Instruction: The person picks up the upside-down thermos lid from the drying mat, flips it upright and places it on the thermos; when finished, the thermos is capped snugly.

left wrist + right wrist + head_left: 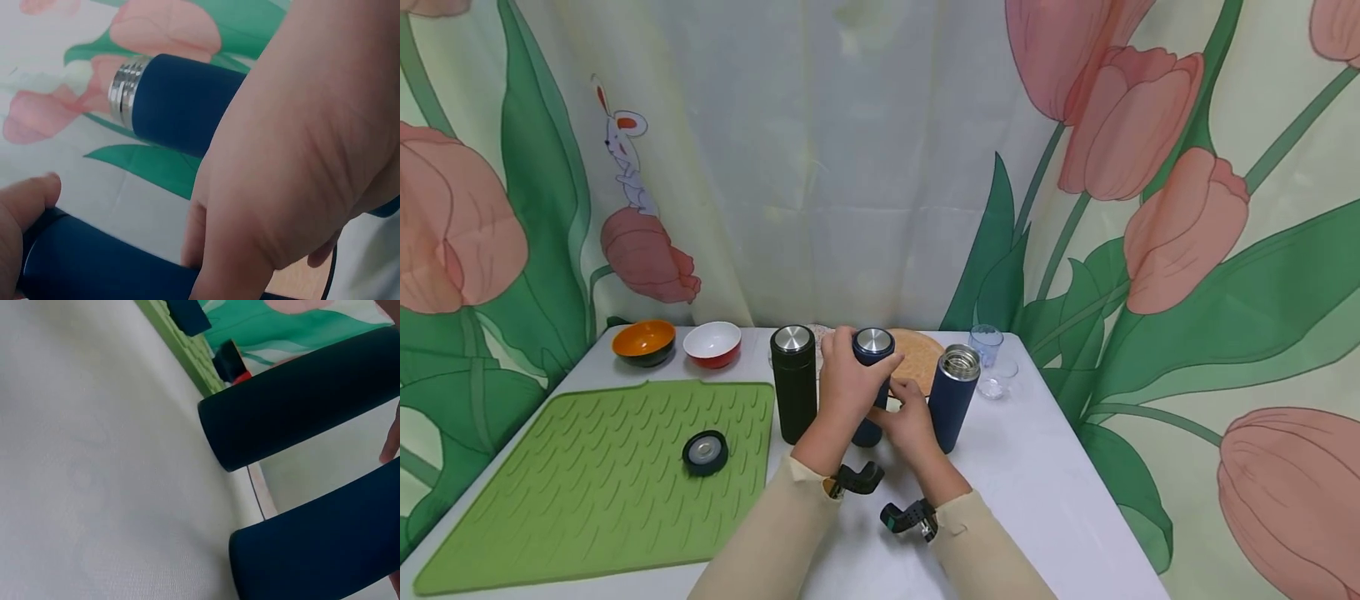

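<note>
A capped navy flask (873, 343) stands upright on the white table (1037, 483), and both hands are on it. My left hand (847, 385) grips its upper part just below the steel-topped cap. My right hand (910, 419) holds its lower body. In the left wrist view a hand (300, 156) wraps this flask (94, 262). Right of it stands a second navy flask (955, 398) with no cap and a bare steel rim (125, 90). To the left is a capped black flask (793, 383), also in the right wrist view (300, 406). A loose dark cap (705, 452) lies on the green mat (572, 492).
An orange bowl (643, 340) and a white and red bowl (712, 342) sit at the table's back left. A round cork mat (921, 354) lies behind the flasks. Two clear glasses (986, 342) (997, 382) stand at the back right. A tulip curtain hangs close behind.
</note>
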Available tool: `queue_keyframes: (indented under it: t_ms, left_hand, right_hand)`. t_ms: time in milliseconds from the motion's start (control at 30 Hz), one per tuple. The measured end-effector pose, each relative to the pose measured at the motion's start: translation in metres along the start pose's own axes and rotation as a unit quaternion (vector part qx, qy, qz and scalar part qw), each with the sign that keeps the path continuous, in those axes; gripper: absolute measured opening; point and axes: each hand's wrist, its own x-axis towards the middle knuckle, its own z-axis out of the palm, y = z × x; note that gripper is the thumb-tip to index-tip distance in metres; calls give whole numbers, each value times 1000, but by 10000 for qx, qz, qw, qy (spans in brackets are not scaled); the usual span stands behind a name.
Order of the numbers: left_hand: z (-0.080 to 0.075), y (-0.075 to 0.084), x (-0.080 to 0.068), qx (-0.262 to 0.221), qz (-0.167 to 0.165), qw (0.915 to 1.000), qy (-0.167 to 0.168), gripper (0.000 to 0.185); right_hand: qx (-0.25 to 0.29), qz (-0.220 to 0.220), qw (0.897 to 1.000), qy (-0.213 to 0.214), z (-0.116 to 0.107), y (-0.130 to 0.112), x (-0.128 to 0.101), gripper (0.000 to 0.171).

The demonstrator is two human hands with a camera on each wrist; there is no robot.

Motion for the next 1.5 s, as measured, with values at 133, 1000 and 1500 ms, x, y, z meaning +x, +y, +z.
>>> queue_keyframes:
  t_ms: [133, 1000, 1500]
  left_hand:
    - [-6, 1, 3, -171, 59, 9993, -338, 78]
    - [-12, -4, 2, -123, 71, 9984, -540, 73]
    - [3, 9, -3, 486, -13, 9987, 116, 84]
  right_hand:
    - [-130, 29, 9999, 63, -3, -4, 1, 66]
    - [-107, 168, 9998, 65, 1, -3, -1, 69]
    - [-63, 35, 10000, 40, 1, 3, -1, 68]
